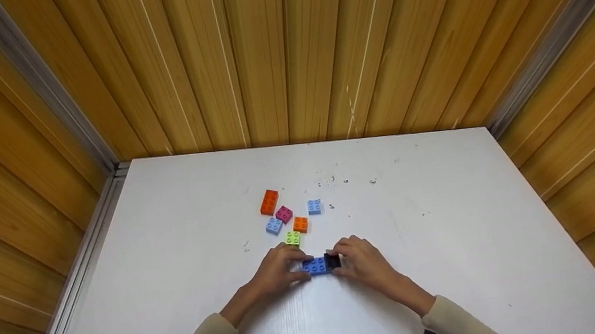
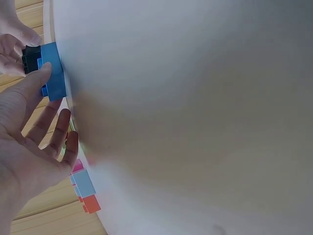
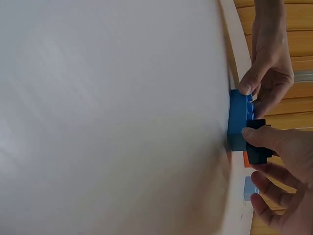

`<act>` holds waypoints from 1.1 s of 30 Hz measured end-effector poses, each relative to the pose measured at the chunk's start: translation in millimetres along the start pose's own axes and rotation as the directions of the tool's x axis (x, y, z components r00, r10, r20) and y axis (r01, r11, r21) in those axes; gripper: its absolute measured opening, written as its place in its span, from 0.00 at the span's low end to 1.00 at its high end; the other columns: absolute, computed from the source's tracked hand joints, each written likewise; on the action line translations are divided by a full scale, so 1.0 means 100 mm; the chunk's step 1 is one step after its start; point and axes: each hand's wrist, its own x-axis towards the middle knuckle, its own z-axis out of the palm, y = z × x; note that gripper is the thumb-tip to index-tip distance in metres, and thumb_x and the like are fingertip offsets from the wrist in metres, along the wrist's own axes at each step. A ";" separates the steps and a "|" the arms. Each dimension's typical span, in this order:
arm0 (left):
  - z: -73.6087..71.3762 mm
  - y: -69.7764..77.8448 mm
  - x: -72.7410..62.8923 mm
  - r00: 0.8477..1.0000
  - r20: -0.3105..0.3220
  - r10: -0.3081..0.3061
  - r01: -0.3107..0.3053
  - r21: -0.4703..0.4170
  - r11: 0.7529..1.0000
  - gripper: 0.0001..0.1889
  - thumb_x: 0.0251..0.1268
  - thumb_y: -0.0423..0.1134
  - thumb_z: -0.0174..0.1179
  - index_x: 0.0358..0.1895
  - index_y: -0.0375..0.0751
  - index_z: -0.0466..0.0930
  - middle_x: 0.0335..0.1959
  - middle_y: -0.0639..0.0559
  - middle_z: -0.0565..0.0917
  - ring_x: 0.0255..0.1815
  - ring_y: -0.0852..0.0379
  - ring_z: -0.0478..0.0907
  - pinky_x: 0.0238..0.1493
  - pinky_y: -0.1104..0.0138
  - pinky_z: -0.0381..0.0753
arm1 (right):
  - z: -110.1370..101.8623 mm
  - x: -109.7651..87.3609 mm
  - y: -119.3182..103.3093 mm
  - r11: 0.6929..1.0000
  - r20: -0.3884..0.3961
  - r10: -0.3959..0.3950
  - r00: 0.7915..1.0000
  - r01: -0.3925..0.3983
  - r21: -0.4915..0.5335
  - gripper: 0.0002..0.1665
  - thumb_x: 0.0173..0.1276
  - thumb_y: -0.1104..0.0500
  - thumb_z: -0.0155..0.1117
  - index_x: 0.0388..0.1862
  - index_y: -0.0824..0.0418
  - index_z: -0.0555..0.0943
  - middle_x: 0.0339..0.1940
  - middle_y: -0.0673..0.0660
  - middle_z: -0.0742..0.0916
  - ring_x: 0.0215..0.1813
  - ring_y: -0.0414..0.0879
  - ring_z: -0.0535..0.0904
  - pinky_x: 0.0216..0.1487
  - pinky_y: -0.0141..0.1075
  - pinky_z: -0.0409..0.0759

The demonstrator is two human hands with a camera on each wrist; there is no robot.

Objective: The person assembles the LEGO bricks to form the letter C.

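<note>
A long blue toy brick (image 1: 314,266) lies studs up on the white table, near its front middle. My left hand (image 1: 276,269) holds it at its left end, thumb on the near side and fingers on the far side. Over the blue brick's right end sits a smaller black brick (image 1: 333,261), pinched between the thumb and fingers of my right hand (image 1: 364,260). The right wrist view shows the black brick (image 3: 257,149) against the studded side of the blue brick (image 3: 237,117). My left thumb lies across the blue brick (image 2: 55,78) in the left wrist view.
Just beyond my left hand is a lime green brick (image 1: 293,238). Behind it lie an orange brick (image 1: 300,224), two light blue bricks (image 1: 274,225), a magenta brick (image 1: 283,214) and a longer red-orange brick (image 1: 269,202). Wood-look walls (image 1: 258,60) border the table (image 1: 451,261).
</note>
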 end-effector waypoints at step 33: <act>-0.11 -0.13 0.18 0.962 -0.160 -0.222 0.227 0.014 0.974 0.23 0.62 0.34 0.72 0.61 0.44 0.83 0.51 0.50 0.79 0.47 0.55 0.77 0.52 0.62 0.83 | 0.07 0.10 0.02 0.971 0.109 0.098 0.989 -0.119 0.206 0.24 0.56 0.55 0.81 0.51 0.58 0.83 0.44 0.52 0.87 0.44 0.43 0.76 0.48 0.37 0.78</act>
